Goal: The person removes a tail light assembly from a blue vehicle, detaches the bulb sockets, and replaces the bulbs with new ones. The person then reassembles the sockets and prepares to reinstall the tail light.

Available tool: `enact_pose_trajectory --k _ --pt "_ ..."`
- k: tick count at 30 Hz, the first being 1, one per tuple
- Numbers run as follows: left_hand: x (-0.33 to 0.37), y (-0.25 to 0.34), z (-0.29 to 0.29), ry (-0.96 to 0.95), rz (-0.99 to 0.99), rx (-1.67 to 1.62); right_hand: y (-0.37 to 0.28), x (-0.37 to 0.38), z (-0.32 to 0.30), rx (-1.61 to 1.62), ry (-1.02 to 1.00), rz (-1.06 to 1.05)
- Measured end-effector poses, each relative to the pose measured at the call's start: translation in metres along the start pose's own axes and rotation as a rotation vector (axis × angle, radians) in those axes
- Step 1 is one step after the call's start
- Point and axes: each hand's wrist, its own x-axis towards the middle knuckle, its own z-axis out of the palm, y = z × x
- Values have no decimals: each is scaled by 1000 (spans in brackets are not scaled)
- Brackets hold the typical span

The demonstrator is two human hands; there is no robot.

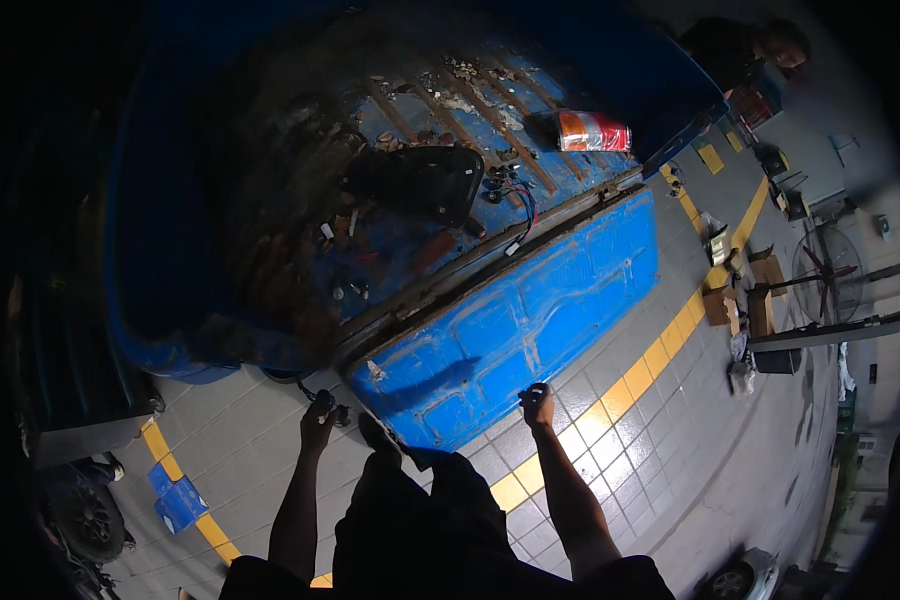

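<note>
The lowered blue tailgate (515,330) of a truck bed lies in front of my legs, scuffed and dusty. Just off its left end, my left hand (317,420) is closed by a small dark part (341,414) with a cable near it; its grip is too dark to read. My right hand (537,402) is closed at the tailgate's near edge, with something small and pale at the fingers that I cannot make out. On the bed lie a red, orange and clear tail light (594,132), a black lamp housing (432,184) and thin coloured wires (526,205).
Rust, debris and small loose parts litter the truck bed (410,115). Cardboard boxes (765,290) and a large fan (828,272) stand at the right. A wheel (88,512) and a blue box (178,500) are at the left. Another person (760,45) is at the far right.
</note>
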Motion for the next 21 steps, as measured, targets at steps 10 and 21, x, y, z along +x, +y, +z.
enact_pose_trajectory --k 10,21 --pt "-99 -9 7 373 -339 74 -181 292 -23 -282 172 -290" --pt "-319 26 165 230 -775 136 -284 469 -1 -538 223 -453"
